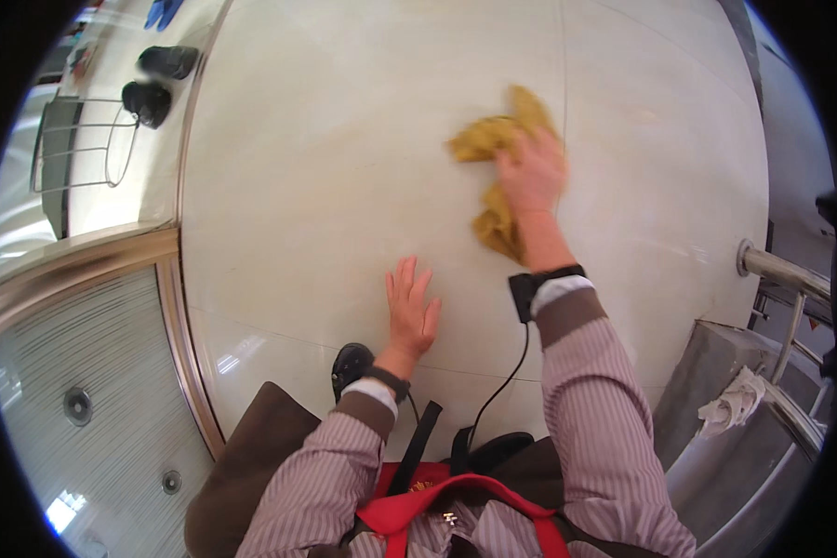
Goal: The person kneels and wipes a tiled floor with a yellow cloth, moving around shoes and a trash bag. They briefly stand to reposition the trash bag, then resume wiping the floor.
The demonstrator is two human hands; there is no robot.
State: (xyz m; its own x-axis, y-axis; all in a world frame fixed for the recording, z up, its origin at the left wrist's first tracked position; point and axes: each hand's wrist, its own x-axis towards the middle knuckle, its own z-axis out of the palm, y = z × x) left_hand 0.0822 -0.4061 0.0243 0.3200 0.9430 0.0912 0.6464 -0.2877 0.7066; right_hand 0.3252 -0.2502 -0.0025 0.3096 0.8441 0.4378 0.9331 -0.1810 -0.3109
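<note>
A yellow-brown cloth (488, 139) lies crumpled against the glossy cream tiled floor (335, 188). My right hand (533, 171) presses on the cloth with its fingers over it, and parts of the cloth show in front of the fingers and beside the wrist. Hand and cloth are slightly blurred. Nearer to me and to the left, my left hand (411, 310) is empty with its fingers spread. Whether its palm touches the tiles I cannot tell. Each wrist has a black band, and a black cable (506, 387) runs from the right one towards my body.
A metal-framed, striped glass door (84, 342) stands at left. Beyond its threshold are black shoes (167, 63) and a wire rack (87, 150). At right, a metal railing (788, 268) rises beside a grey ledge (711, 363) and a crumpled white cloth or paper (732, 403). My black shoe (352, 364) is near my left wrist.
</note>
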